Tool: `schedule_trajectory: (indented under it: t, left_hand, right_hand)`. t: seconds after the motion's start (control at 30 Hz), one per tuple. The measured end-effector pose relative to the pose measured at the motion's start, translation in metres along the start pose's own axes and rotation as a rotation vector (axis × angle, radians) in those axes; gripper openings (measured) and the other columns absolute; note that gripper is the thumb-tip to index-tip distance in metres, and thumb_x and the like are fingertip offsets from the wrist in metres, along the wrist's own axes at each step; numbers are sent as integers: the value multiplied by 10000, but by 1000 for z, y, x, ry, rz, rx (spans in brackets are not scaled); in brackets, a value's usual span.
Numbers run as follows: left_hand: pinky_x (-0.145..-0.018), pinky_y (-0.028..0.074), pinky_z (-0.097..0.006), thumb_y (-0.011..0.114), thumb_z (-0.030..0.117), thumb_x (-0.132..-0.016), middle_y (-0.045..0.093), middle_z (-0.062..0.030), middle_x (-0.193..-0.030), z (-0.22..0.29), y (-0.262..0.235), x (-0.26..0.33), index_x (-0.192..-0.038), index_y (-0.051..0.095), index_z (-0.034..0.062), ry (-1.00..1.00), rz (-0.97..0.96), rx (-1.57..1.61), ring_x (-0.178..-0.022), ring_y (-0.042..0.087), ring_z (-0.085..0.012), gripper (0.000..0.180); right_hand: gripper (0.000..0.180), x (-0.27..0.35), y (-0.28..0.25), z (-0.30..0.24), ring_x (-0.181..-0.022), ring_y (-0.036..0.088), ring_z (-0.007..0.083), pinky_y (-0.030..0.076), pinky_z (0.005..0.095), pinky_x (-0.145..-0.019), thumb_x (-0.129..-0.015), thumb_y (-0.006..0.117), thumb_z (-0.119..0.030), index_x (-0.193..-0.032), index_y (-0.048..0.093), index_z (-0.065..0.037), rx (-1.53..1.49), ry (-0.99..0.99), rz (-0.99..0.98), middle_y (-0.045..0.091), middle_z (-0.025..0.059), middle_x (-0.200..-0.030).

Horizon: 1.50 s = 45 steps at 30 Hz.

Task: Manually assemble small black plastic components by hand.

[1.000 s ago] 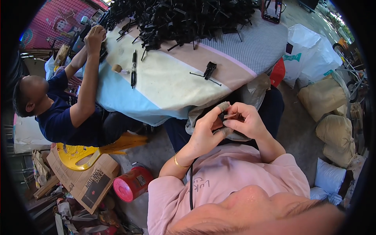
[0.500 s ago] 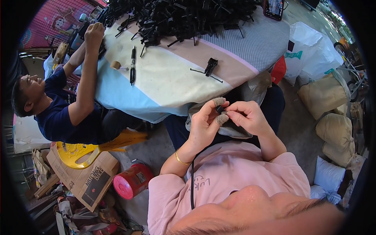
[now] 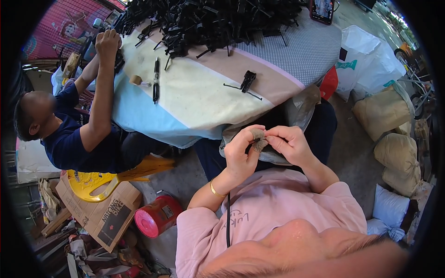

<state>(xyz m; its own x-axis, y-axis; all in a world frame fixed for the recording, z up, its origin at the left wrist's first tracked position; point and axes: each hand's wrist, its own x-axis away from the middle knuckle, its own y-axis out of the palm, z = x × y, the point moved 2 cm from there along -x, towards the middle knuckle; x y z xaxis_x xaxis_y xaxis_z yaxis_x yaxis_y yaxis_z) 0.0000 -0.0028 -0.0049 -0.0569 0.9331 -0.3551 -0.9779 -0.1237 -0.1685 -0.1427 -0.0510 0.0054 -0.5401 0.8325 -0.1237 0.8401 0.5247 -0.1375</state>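
Note:
My left hand (image 3: 241, 155) and my right hand (image 3: 289, 144) meet in front of my chest, both pinching a small grey-brown piece (image 3: 257, 138) between their fingertips. Beneath them, on my lap, lies a grey plastic bag (image 3: 303, 106). Just beyond is a table with a pastel cloth (image 3: 199, 99). A small black clip part (image 3: 248, 81) lies near its front edge, and a big heap of black parts (image 3: 213, 21) fills its far side.
A person in a dark blue shirt (image 3: 69, 139) sits at the left, both hands on the table's far left corner. A black marker (image 3: 156, 86) lies on the cloth. A yellow stool (image 3: 99, 178), cardboard box (image 3: 99, 215) and red tin (image 3: 155, 217) are on the floor; sacks (image 3: 394, 134) are at the right.
My hands have lowered slightly and drawn the small piece closer together between the fingertips. The person at the left has leaned further down.

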Motion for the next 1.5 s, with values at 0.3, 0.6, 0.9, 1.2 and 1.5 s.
schedule_trajectory:
  t: [0.3,0.6,0.9,1.2,1.5]
  left_hand:
    - [-834,406,-362,672,30,-628,564,-133,-1056,29,-21,-38,-986,587,21,213,-50,-534,-939,499,-312,368]
    - [-1010,267,-462,524,-67,-650,529,-170,-1119,11,-16,-84,-875,582,29,310,-92,-849,-1024,519,-305,251]
    - [-771,453,-248,650,-18,-724,546,-126,-1093,11,-5,-37,-808,608,-10,-250,-313,598,-883,552,-147,94]
    - [-763,465,-256,639,19,-757,548,-53,-920,-9,10,-26,-975,488,6,-595,-438,926,-830,582,-149,266]
    - [-738,445,-217,586,9,-807,580,-69,-960,1,7,-22,-955,473,6,-462,-204,586,-884,563,-113,186]
  right_hand:
    - [168,2,-16,-1,-607,570,79,452,202,-562,-787,621,-100,-908,606,16,183,-28,177,631,76,-735]
    - [144,6,-16,-5,-572,557,86,439,202,-524,-784,624,-79,-894,612,12,293,-143,212,622,74,-715]
    - [280,5,-32,-1,-638,532,53,476,192,-669,-819,599,-86,-1076,556,17,-301,-88,190,612,28,-833]
    - [218,-3,-27,-8,-629,606,102,480,205,-570,-791,609,-36,-1005,599,6,-46,-237,-74,627,84,-739]
    - [139,5,-22,-5,-600,491,49,393,182,-542,-869,512,-91,-923,580,18,-108,-41,106,563,25,-687]
